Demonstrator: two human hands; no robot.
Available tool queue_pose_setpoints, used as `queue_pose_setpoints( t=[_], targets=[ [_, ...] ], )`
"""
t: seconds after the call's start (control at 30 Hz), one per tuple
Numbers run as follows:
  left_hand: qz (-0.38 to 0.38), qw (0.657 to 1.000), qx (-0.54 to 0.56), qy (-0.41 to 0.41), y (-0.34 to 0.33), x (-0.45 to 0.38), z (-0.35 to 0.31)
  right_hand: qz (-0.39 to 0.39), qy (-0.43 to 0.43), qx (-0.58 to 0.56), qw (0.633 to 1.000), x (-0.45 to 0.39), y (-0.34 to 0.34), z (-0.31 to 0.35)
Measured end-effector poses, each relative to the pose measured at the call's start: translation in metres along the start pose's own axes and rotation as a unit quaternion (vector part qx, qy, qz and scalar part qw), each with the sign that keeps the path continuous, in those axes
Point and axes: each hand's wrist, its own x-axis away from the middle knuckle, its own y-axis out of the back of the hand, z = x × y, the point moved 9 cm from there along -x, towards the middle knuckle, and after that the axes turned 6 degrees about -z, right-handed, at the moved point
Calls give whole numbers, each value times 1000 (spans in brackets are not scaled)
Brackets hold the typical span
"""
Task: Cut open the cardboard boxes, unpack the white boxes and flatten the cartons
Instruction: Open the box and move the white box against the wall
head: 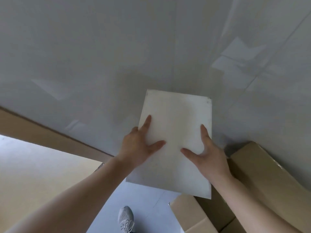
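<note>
At frame centre, the left hand (136, 145) and right hand (206, 151) grip the flat white rectangular cardboard box (173, 132) by its long edges, thumbs on top; it seems light, stiff, perhaps slippery.

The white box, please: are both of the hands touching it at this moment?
Touching. The head view shows the left hand and right hand on opposite sides of the white box, thumbs lying across its top face.
</note>
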Motion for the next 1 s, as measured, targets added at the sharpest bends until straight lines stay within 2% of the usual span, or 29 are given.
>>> queue_pose_setpoints(
  t=[0.13, 0.37, 0.57, 0.77, 0.9, 1.0],
  targets=[
    [35, 999, -18, -11, -63, -46, 52, 1, -42, -5, 999, -36, -73, -47],
    [85, 994, -48, -55, -188, -131, 140, -51, -115, -19, 992, -93, -198, -140],
    [111, 988, -69, -82, -274, -193, 209, -93, -125, -62, 986, -138, -300, -201],
    [153, 980, -71, -104, -328, -229, 260, -125, -157, -126, 972, -149, -379, -245],
    [204, 975, -12, -89, -357, -240, 279, -127, -159, -127, 971, -153, -408, -257],
    [207, 974, -34, -90, -370, -248, 290, -136, -163, -135, 968, -153, -424, -263]
  ],
)
